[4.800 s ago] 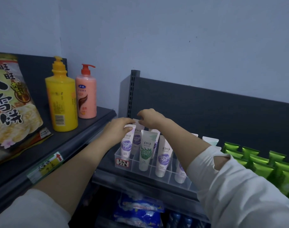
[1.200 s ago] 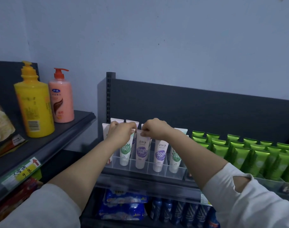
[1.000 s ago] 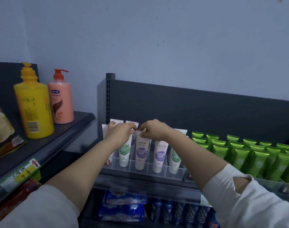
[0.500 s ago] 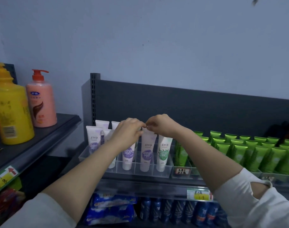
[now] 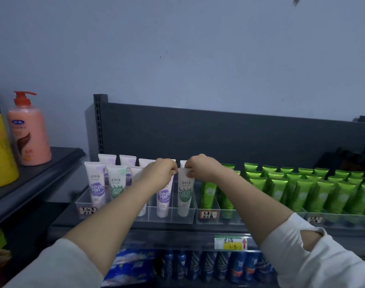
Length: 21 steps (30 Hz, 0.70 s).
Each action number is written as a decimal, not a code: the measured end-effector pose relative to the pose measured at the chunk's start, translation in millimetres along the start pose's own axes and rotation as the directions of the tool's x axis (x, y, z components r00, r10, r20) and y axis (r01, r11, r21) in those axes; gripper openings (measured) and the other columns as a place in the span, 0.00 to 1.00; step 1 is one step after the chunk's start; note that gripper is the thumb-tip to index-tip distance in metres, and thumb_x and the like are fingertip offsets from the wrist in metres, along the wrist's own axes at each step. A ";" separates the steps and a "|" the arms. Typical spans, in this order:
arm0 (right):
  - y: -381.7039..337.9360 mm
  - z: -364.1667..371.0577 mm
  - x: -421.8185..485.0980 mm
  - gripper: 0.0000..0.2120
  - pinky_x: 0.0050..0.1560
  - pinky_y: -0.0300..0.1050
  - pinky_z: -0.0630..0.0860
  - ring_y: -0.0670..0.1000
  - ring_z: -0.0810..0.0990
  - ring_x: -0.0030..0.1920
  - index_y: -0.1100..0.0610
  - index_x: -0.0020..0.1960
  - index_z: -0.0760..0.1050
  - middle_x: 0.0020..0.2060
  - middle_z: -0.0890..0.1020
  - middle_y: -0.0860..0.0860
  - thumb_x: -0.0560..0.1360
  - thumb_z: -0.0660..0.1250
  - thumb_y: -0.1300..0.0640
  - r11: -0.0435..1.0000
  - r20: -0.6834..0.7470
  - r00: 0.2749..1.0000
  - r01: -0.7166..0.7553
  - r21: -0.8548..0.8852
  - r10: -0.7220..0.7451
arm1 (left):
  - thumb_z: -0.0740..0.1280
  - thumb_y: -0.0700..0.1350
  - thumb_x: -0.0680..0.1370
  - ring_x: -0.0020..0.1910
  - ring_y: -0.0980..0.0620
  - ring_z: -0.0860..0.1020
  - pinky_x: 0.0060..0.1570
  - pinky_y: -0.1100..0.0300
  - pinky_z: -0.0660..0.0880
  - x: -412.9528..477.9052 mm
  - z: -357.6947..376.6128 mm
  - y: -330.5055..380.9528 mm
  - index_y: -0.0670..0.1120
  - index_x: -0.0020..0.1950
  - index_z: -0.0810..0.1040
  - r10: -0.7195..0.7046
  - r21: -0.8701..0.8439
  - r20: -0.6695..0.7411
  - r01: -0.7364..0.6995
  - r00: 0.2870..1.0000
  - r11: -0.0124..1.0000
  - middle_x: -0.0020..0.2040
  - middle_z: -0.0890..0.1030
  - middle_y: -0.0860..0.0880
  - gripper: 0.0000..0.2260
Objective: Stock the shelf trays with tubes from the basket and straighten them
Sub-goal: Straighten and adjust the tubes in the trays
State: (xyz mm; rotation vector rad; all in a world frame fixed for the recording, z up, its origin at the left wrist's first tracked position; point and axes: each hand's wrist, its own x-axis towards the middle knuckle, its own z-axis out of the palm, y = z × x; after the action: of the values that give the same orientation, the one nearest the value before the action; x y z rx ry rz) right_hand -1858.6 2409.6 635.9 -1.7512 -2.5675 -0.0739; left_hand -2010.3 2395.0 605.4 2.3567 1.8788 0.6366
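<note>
Pinched at its flat top edge, the white tube with the green label (image 5: 185,192) is in my right hand (image 5: 202,168), thumb and fingers closed on the crimp. My left hand (image 5: 159,173) has its grip curled shut too, at the top of the purple-labelled tube (image 5: 164,197) just beside it on the left; I cannot tell whether it truly holds that tube or only steadies it.

Taking the clear tray (image 5: 183,218) as my landmark: both tubes stand cap-down in its front row, the green-labelled one in the rightmost compartment. Left of them in the same tray, two more tubes (image 5: 105,187) stand upright. Behind, a back row of white tubes (image 5: 127,161) shows its tops. To the tray's right sit ranks of green tubes (image 5: 314,188).

I judge this the straightening step. Next I should square the held tube upright, label forward, then let go gently so it does not tip. No basket is in sight.
</note>
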 end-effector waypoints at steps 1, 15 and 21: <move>0.6 -0.1 -0.1 0.08 0.43 0.47 0.69 0.56 0.75 0.47 0.56 0.50 0.78 0.46 0.78 0.53 0.75 0.62 0.58 1.000 -0.005 1.000 0.003 -0.010 -0.003 | 0.58 0.42 0.79 0.47 0.44 0.77 0.47 0.51 0.74 0.4 2.6 -0.8 0.50 0.46 0.78 -0.016 -0.030 0.006 0.017 1.000 0.999 0.49 0.80 0.46 0.09; 5.2 -4.7 6.8 0.10 0.50 0.53 0.74 0.53 0.76 0.50 0.55 0.56 0.77 0.50 0.80 0.52 0.78 0.61 0.57 0.999 0.089 0.995 0.039 0.035 -0.042 | 0.57 0.47 0.80 0.50 0.43 0.76 0.52 0.47 0.75 5.2 11.9 -1.6 0.50 0.52 0.71 -0.054 -0.108 0.002 0.054 0.999 0.993 0.50 0.79 0.46 0.05; 19.3 -11.0 1.1 0.17 0.57 0.49 0.75 0.52 0.77 0.58 0.54 0.65 0.74 0.58 0.79 0.51 0.77 0.65 0.54 0.984 0.019 0.995 0.090 0.152 -0.094 | 0.61 0.50 0.79 0.58 0.47 0.73 0.58 0.51 0.70 5.3 5.0 10.7 0.51 0.62 0.72 0.094 0.029 -0.106 -0.092 0.990 0.995 0.57 0.79 0.51 0.12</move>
State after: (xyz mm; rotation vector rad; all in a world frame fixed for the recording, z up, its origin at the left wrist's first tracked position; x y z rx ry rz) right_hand -1841.0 2417.0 647.4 -1.5930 -2.5946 0.1383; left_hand -1997.8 2398.3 605.6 2.4852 1.8360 0.7682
